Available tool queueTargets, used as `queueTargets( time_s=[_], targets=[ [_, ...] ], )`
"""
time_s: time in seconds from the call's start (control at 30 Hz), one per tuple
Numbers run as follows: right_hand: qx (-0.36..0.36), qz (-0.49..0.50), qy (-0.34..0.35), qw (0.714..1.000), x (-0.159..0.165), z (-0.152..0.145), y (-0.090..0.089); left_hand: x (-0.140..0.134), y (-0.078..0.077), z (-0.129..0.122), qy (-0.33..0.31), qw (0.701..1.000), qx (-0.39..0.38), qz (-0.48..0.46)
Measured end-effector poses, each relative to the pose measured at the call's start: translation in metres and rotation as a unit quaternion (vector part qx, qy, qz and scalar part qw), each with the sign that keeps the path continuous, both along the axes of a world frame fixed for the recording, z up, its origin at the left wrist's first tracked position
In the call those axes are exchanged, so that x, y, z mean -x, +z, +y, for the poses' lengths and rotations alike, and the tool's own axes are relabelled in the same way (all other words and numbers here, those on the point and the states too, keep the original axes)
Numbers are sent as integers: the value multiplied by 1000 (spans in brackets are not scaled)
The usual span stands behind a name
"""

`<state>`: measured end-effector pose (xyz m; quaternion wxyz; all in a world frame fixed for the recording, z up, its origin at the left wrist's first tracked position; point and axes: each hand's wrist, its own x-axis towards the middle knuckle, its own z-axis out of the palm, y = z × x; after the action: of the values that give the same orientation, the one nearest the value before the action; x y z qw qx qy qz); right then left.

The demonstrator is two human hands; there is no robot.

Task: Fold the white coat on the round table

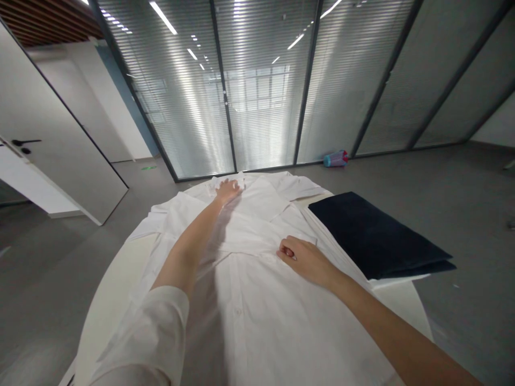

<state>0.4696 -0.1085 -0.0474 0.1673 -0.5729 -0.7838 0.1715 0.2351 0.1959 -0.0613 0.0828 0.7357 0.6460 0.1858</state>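
A white button-front shirt lies spread over a round table, its collar at the far edge and its hem towards me. At the collar, my left hand is stretched far forward, fingers curled against the cloth; the fingertips are partly hidden. My right hand is closed near the shirt's middle, its fingers pinching the fabric beside a crosswise fold. A row of buttons runs down the front below that crease.
The pale round table shows beyond the shirt's left side. A folded dark navy cloth lies at the table's right edge, on something white. A blue-and-red patterned object rests on the floor by the glass partition. At left stands a door.
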Motion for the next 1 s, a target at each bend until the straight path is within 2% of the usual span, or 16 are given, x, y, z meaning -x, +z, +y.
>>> queueTargets(
  time_s=[0.13,0.3,0.5,0.67,0.83,0.93,1.0],
  targets=[
    [3,1,2,1000,0,0,2,18,-6,-9,57,996,-74,2],
    [-2,6,0,1000,0,0,-1,24,-13,-2,76,996,-46,-2],
    [-5,8,-7,1000,1,-1,-2,14,-7,-6,78,996,-47,-8],
    [-6,12,-8,1000,1,0,-3,1,-6,-19,-31,998,-42,19],
    [-6,22,-6,1000,-1,1,-3,-6,1,-29,-63,997,-25,29],
    [6,26,30,999,-7,-1,2,-2,11,-61,-111,993,-44,25],
    [15,23,67,997,-12,-3,7,11,18,-98,-192,981,-31,18]
  ],
)
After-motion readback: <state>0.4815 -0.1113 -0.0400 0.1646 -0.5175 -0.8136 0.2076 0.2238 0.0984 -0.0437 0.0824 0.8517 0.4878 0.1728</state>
